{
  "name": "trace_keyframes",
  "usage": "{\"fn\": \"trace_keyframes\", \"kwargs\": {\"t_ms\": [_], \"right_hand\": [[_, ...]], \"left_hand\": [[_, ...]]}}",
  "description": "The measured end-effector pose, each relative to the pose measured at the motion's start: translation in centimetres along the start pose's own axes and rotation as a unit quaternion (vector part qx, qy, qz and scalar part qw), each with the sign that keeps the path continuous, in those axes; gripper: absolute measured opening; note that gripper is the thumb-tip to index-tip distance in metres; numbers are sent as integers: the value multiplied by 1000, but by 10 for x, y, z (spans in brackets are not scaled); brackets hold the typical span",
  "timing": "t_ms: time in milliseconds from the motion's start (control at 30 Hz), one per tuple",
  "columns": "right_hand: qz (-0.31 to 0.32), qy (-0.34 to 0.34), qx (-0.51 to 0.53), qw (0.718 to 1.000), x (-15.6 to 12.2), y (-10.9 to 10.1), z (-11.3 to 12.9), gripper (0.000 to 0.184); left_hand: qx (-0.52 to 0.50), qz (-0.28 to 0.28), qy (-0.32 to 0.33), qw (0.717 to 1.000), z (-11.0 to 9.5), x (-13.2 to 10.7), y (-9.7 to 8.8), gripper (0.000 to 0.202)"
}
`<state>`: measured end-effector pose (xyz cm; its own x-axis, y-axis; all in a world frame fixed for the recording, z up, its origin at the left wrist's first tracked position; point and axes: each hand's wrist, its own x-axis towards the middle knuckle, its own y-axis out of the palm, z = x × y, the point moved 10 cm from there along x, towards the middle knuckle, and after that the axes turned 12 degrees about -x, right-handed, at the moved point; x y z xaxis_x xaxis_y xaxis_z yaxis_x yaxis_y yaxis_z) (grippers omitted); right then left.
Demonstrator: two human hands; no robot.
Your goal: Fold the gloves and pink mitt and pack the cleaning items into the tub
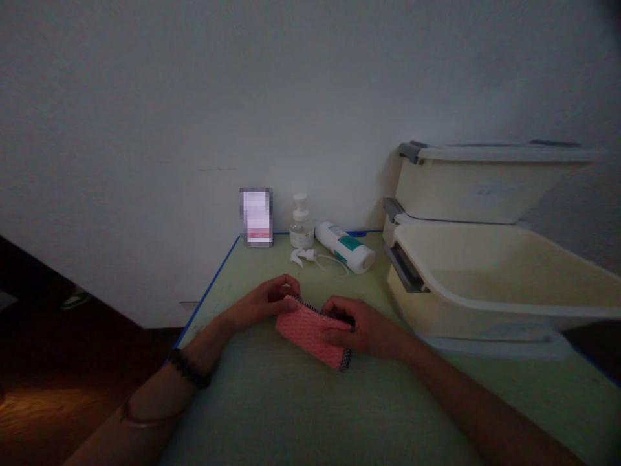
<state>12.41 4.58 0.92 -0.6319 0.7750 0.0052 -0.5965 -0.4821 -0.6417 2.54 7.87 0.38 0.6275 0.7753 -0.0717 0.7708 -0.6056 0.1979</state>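
A small pink knitted cloth with a dark patterned edge lies folded on the pale green table. My left hand has its fingers curled and pinches the cloth's far left corner. My right hand grips the cloth's right side, thumb on top and fingers curled over the dark edge. Dark bead bracelets sit on my left wrist.
Stacked cream plastic tubs with grey handles fill the right side of the table. By the wall stand a pump bottle, a white bottle lying on its side, a loose spray nozzle and a small upright card. Table's blue-taped left edge drops to dark floor.
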Motion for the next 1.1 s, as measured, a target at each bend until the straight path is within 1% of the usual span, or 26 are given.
{"fn": "trace_keyframes", "kwargs": {"t_ms": [100,167,267,400,467,600,633,733,800,900,1000,1100], "right_hand": [[-2,3,-30,1000,-1,-4,-1,19],[9,13,-53,998,-2,-5,-3,19],[28,12,-71,997,-3,-4,-3,21],[34,-3,-84,996,-4,-4,0,24],[30,-1,-82,996,-4,-3,0,24],[2,-1,-14,1000,-4,-4,0,30],[-10,-7,-12,1000,-4,-5,1,29],[-39,-20,-66,997,-4,-10,4,20],[-44,-19,-94,994,-4,-13,4,16],[-44,-19,-102,994,-4,-15,4,13],[-39,-19,-113,993,-4,-13,3,15],[-41,-5,-119,992,-3,-12,2,16]], "left_hand": [[24,-19,-14,999,3,1,-4,27],[34,-38,-4,999,1,2,-8,23],[33,-56,7,998,0,4,-10,23],[30,-50,14,998,0,4,-8,25],[36,-46,13,998,0,3,-6,25],[49,-48,22,997,-2,2,-7,25],[50,-51,28,997,-4,2,-8,25],[58,-61,47,995,-8,2,-11,25],[69,-61,53,994,-9,2,-12,23],[75,-65,52,994,-9,2,-13,23],[76,-74,60,993,-10,2,-14,25],[81,-74,59,992,-9,3,-13,26]]}}
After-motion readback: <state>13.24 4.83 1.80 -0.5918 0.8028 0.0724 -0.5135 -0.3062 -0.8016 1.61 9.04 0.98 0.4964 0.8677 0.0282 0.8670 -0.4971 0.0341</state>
